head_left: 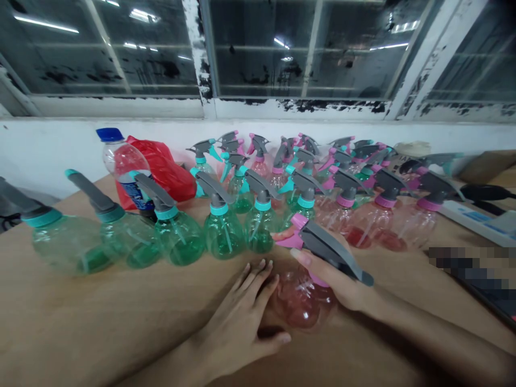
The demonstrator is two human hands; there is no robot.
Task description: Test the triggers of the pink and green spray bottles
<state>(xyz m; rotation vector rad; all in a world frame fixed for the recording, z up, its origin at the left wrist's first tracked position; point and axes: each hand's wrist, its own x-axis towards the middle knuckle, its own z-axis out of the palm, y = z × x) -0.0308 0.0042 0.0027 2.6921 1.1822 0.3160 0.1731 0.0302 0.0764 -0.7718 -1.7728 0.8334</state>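
A pink spray bottle (304, 303) with a grey and pink trigger head stands close in front of me. My right hand (338, 279) is wrapped round its neck, just under the spray head, with a finger near the pink trigger. Beside the bottle, my left hand (250, 317) lies low over the table with its fingers stretched out, the fingertips at the bottle's left side. Whether they touch it I cannot tell. Behind the hands runs a row of spray bottles, among them a green one (226, 236) with a turquoise collar and a pink one (385, 223) with a pink collar.
More spray bottles crowd the back by the wall. A clear bottle with a blue cap (110, 135) stands at the left by a red plastic bag (161, 166). On the right lie a white tray (475, 221) and a dark flat object (484, 295), partly pixelated. The wooden table (161, 306) spans the front.
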